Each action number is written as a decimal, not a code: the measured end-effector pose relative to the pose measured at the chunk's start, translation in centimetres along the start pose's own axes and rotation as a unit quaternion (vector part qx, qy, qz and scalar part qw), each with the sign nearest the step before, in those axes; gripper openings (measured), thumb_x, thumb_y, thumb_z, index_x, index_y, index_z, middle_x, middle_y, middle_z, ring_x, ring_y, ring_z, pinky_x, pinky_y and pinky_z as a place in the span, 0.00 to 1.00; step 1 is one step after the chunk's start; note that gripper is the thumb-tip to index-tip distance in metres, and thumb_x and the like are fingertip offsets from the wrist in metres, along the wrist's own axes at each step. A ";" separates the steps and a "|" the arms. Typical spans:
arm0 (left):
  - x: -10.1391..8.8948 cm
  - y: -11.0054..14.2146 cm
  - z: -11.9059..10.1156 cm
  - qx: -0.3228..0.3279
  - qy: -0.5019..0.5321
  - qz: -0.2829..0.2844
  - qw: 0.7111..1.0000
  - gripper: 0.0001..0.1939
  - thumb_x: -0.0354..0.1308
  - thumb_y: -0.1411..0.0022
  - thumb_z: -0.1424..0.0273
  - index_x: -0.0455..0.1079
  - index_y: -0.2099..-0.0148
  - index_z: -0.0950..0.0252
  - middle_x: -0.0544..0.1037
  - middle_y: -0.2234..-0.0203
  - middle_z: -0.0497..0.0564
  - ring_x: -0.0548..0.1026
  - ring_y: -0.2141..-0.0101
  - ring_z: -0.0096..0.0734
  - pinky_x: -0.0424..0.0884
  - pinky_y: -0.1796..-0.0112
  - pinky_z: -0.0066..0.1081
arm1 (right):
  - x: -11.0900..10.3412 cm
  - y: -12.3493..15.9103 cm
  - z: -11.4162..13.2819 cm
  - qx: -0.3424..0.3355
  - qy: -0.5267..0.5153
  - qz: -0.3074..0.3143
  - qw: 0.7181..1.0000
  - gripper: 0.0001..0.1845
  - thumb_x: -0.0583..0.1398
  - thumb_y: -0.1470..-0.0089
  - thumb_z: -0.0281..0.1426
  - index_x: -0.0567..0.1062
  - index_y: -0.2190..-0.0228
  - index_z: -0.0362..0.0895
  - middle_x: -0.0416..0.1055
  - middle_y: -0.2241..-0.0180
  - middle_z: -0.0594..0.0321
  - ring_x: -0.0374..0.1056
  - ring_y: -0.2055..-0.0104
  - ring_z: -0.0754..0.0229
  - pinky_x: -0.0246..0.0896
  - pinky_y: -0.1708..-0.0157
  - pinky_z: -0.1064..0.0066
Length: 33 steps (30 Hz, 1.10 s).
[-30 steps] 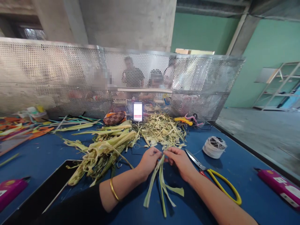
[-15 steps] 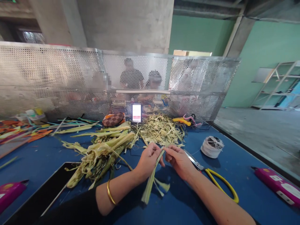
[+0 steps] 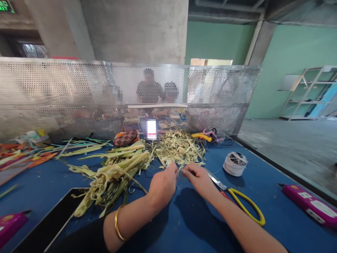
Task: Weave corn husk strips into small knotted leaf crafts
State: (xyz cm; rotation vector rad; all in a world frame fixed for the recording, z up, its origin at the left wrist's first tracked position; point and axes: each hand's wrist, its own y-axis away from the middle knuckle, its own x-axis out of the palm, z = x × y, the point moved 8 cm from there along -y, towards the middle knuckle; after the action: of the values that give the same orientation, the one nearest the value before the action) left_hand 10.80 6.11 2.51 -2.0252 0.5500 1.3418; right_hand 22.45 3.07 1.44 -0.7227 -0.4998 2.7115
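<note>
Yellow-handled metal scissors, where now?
Head view, right of centre: yellow-handled metal scissors lie on the blue tabletop, beside the bare right hand, nearer the camera than the white string spool.

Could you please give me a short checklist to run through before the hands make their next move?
1. Left hand grip secure: cannot tell; the fingers are curled and hide what they hold.
2. Right hand grip secure: cannot tell; its fingertips are pinched near the left hand.
3. Scissors fully unobstructed: not ok; the right forearm partly hides them.
4. White spool upright: ok, on the table.
5. Husks available: ok, heaped left of the left hand.
</note>
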 end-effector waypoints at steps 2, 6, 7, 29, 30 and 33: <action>0.5 0.1 -0.2 0.008 -0.059 0.023 0.998 0.10 0.37 0.34 0.72 0.60 0.58 0.63 0.75 0.70 0.52 0.76 0.71 0.36 0.58 0.75 0.28 | -0.6 0.3 1.5 -0.070 0.054 -0.029 0.996 0.12 0.56 0.46 0.35 0.69 0.79 0.44 0.65 0.71 0.61 0.62 0.70 0.61 0.57 0.71 0.70; 1.1 0.3 -0.6 0.022 -0.093 0.035 0.995 0.14 0.36 0.35 0.74 0.61 0.54 0.64 0.75 0.68 0.56 0.76 0.70 0.39 0.59 0.75 0.29 | 0.3 0.9 2.8 -0.134 0.064 0.000 0.989 0.10 0.52 0.44 0.29 0.68 0.75 0.45 0.68 0.61 0.56 0.65 0.64 0.59 0.59 0.64 0.68; 1.2 0.4 -0.7 0.025 -0.080 0.030 0.996 0.14 0.37 0.35 0.74 0.61 0.54 0.64 0.75 0.68 0.56 0.76 0.70 0.39 0.59 0.75 0.29 | 0.6 0.9 2.8 -0.134 0.055 0.014 0.989 0.09 0.52 0.43 0.29 0.69 0.73 0.45 0.69 0.62 0.56 0.65 0.63 0.58 0.59 0.63 0.67; 3.2 -1.1 3.2 -0.105 0.532 -0.035 0.840 0.12 0.57 0.49 0.62 0.65 0.72 0.66 0.66 0.85 0.43 0.61 0.83 0.21 0.56 0.80 0.23 | 2.1 0.0 -1.0 0.072 -0.205 0.136 0.967 0.14 0.59 0.54 0.35 0.64 0.84 0.44 0.71 0.70 0.63 0.63 0.66 0.59 0.56 0.61 0.67; 3.4 -1.1 3.0 -0.105 0.554 -0.024 0.825 0.12 0.58 0.50 0.61 0.64 0.72 0.66 0.68 0.84 0.44 0.61 0.83 0.20 0.56 0.80 0.23 | 2.1 0.1 -0.9 0.066 -0.194 0.140 0.969 0.13 0.59 0.54 0.34 0.64 0.84 0.44 0.70 0.71 0.63 0.63 0.66 0.60 0.55 0.61 0.68; 4.6 -1.3 3.0 -0.122 0.609 0.006 0.783 0.13 0.59 0.51 0.61 0.62 0.72 0.66 0.73 0.80 0.46 0.61 0.84 0.18 0.56 0.80 0.22 | 2.2 0.1 -0.6 0.052 -0.166 0.158 0.972 0.13 0.58 0.53 0.33 0.64 0.84 0.44 0.70 0.73 0.64 0.63 0.67 0.61 0.55 0.64 0.70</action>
State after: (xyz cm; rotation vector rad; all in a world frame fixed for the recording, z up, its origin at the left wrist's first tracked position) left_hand 11.47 9.14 -2.20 -2.9442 0.9304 -0.1294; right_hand 20.92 3.92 -0.06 -0.3416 -0.3316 3.1521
